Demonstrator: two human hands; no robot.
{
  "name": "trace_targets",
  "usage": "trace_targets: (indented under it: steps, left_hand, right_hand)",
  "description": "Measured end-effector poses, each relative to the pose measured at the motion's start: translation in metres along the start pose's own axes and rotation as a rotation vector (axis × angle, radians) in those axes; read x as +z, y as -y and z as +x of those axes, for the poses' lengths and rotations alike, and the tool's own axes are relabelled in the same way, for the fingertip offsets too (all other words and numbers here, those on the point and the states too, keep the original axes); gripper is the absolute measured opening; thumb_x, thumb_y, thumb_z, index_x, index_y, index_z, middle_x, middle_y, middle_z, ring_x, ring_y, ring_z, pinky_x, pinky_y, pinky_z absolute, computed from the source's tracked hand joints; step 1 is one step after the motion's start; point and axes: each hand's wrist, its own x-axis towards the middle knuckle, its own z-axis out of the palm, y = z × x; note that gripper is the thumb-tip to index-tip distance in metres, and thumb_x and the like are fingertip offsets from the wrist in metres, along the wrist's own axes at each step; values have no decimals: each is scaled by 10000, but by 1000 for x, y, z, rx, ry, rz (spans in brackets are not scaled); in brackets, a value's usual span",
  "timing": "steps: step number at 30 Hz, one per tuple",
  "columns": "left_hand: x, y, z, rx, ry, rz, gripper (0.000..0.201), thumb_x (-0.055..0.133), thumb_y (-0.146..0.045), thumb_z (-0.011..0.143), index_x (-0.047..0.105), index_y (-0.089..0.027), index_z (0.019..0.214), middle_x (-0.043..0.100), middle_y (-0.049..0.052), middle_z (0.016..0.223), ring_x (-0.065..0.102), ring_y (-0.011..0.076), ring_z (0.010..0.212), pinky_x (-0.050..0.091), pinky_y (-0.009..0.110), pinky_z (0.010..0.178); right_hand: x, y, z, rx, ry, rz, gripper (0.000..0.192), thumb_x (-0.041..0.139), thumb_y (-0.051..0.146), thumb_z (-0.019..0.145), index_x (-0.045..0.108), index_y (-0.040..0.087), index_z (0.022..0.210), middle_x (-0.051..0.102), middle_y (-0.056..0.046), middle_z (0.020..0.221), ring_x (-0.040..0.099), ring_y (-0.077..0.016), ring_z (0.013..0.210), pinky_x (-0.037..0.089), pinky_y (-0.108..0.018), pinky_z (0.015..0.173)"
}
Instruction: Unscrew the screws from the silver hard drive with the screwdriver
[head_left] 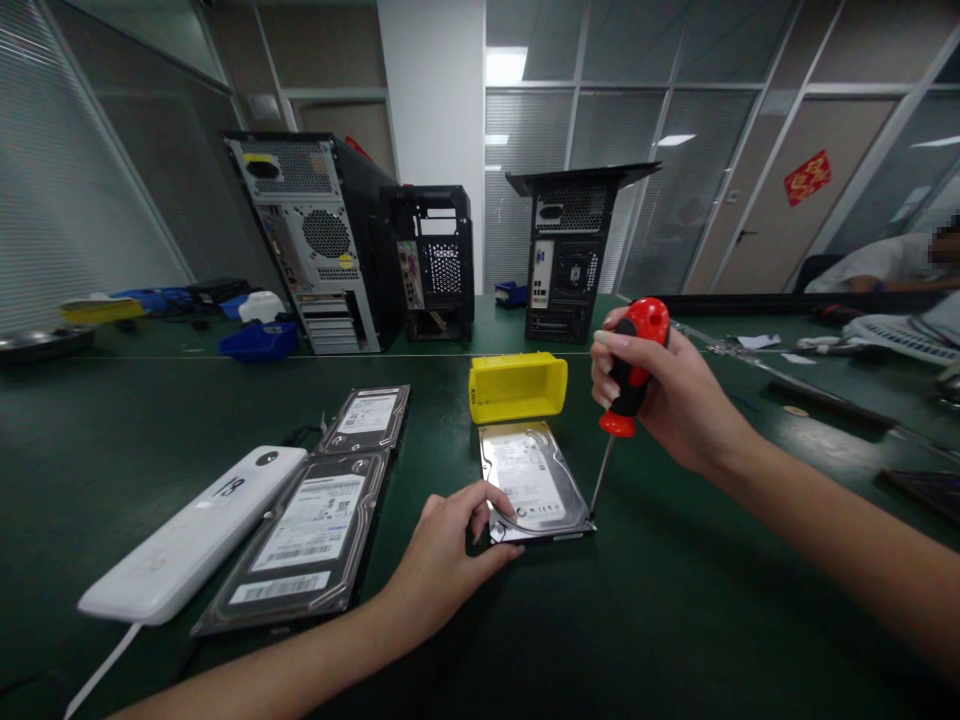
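A: Left hand [450, 545]?
B: Fingers curled on drive [531, 482], flat on table [675, 620], near corner.
A: Right hand [660, 385]?
B: Fist round screwdriver [628, 385]; tip at drive's right corner, probably touching.

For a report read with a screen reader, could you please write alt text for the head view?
A person's right hand holds a red-handled screwdriver with its tip at a corner of a hard drive on a green table, while the left hand steadies the drive's near edge. A yellow bin sits behind it, two more drives lie to the left, and computer towers stand beyond.
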Motion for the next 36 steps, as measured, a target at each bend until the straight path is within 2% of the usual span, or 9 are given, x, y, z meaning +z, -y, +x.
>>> trace_targets:
  steps: [7,15,21,24,28,32,36]
  left_hand:
    - [3,4,0,34,-15,-2,224,667,-311,768,588,-232,962,482,-44,712,464,184,748,296,255,672]
    - [3,2,1,24,-14,-2,225,673,-289,762,590,-225,961,475,-43,711,462,185,745,289,256,666]
    - [2,4,0,32,-16,-9,223,676,-292,761,588,-228,956,484,-43,720,457,183,741,286,260,670]
    - [3,4,0,30,-15,-11,218,672,-294,765,587,-230,956,482,-44,716,455,184,742,286,260,671]
    - [4,5,1,38,-17,-12,225,676,-303,764,587,-236,960,475,-47,707,452,184,738,287,262,672]
    - [3,5,1,32,-17,-5,226,680,-292,758,588,-231,956,473,-46,706,453,183,737,286,260,674]
    - [3,4,0,21,-14,-2,231,677,-288,755,589,-230,960,481,-42,717,457,185,749,284,258,671]
  right_hand:
    - [3,0,0,-24,-10,-5,180,642,251,779,506,228,894,491,49,679,461,-72,510,401,-213,486]
    - [6,-3,0,-79,-92,11,201,602,362,801,490,197,777,507,32,760,463,-63,482,400,-216,437]
    - [6,-4,1,-61,-79,88,244,462,414,859,553,210,958,534,7,771,506,-93,532,459,-243,492]
    - [7,-6,1,-94,-121,98,243,529,457,827,515,245,946,524,29,785,464,-72,482,421,-225,438]
    - [7,-8,1,-127,-138,66,250,653,394,762,474,234,831,517,42,756,419,-52,449,368,-202,397]
    - [6,-7,0,-107,-122,62,209,567,423,813,536,218,838,526,9,782,490,-82,532,434,-228,466]
    - [6,-6,-1,-90,-117,138,253,448,413,853,572,229,974,520,-4,820,511,-97,562,444,-244,483]
